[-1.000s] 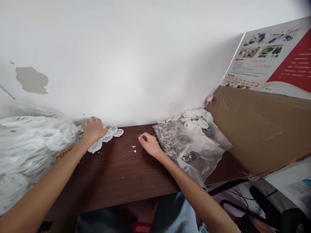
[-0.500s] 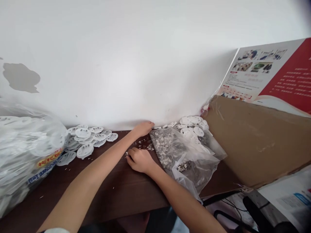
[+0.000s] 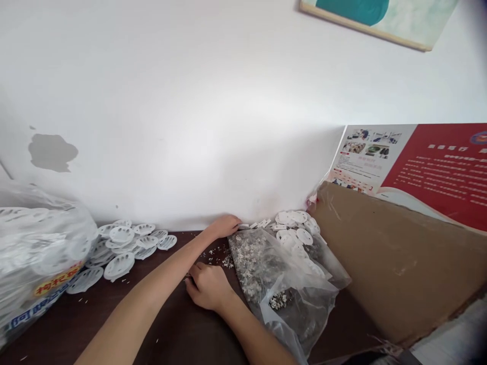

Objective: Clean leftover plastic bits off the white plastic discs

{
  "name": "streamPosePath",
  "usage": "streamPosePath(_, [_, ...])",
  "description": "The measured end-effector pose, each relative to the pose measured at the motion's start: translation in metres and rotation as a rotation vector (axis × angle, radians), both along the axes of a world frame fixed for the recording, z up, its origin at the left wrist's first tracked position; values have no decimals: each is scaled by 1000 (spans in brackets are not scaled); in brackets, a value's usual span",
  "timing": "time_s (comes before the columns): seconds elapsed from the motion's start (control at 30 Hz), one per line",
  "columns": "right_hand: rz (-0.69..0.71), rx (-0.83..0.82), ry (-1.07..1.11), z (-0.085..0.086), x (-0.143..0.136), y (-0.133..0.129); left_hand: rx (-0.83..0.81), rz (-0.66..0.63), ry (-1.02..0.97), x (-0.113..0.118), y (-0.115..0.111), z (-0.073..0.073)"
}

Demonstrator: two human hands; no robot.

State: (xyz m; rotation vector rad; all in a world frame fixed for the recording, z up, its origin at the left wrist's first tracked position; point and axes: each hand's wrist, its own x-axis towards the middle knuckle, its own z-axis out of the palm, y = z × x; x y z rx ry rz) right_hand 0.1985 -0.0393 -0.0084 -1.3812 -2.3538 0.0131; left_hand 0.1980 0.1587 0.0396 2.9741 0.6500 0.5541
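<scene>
My left hand (image 3: 226, 226) reaches to the back of the table by the wall. Its fingers are bent down and closed at the end of a row of flat white plastic pieces (image 3: 262, 223); what they grip is hidden. Closer to me, my right hand (image 3: 208, 287) rests low over the table with its fingers curled together. A tiny pale bit shows at its fingertips, too small to name. Between the hands lie small loose black and white bits (image 3: 217, 254). Right of them is a clear plastic bag (image 3: 254, 261) full of similar small parts.
White slotted discs (image 3: 122, 234) are heaped at left beside a large clear bag (image 3: 45, 253) of them. More white discs (image 3: 294, 233) lie behind the small-parts bag. A cardboard sheet (image 3: 388, 253) and a red-and-white poster board (image 3: 437, 167) stand at right.
The view has tilted upward, bringing a framed picture into sight at the top. Both hands keep nearly the same places on the table, their fingers still closed.
</scene>
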Motion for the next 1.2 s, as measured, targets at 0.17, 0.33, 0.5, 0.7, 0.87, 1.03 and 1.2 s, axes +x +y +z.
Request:
streamPosePath(0.17, [-19,-4,-23,1,2,-1,-135,53,-119,-14,-11,3])
streamPosePath(0.33, [-29,4,-38,1,2,-1,-294,212,-429,-53,-16,-5])
streamPosePath(0.5, [-31,-24,-54,4,0,-3,-453,258,-424,-76,-14,-24])
streamPosePath(0.7, [-39,-46,-51,4,1,-3,-511,286,-257,-58,-6,-33])
streamPosePath(0.87, [-33,-40,-72,3,2,-3,-519,322,-274,-52,-1,-35])
streamPosePath(1.03, [-31,-21,-81,4,2,-6,-486,321,-359,-61,-6,-28])
streamPosePath(1.2, [-51,-22,-66,11,5,-7,-733,376,-782,-82,-28,-27])
